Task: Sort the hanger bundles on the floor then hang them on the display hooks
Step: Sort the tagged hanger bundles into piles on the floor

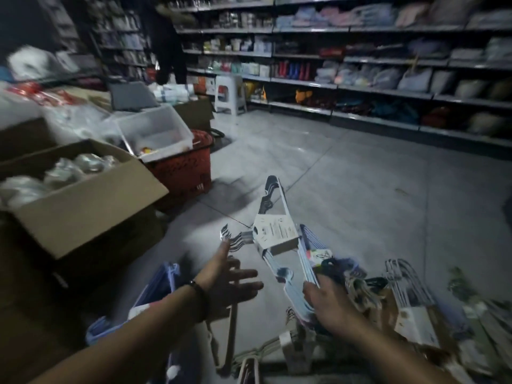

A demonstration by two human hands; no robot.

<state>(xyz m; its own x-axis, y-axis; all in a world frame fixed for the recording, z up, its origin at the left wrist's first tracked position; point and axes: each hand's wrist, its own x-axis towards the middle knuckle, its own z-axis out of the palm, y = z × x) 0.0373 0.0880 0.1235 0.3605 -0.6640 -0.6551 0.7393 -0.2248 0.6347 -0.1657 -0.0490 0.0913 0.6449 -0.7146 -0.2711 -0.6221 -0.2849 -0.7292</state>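
1. Head view: right hand (pixel 329 303) grips a hanger bundle (pixel 277 234), lifted over the floor (pixel 346 176) — left hand (pixel 232 275) spread wide beside it.
2. Below lie other bundles (pixel 410 314) — sorting looks early, hanging not yet done.

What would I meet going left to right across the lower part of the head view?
Cardboard box → left hand → labelled hanger bundle → right hand, gripping that bundle's end → white hanger bundle.

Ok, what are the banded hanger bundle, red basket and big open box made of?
Blue-and-white hanger bundle: likely plastic, smooth moulded notches; its white band looks like printed card. Red lattice basket: moulded plastic, probably. Brown open box: matte cardboard, folded flaps.
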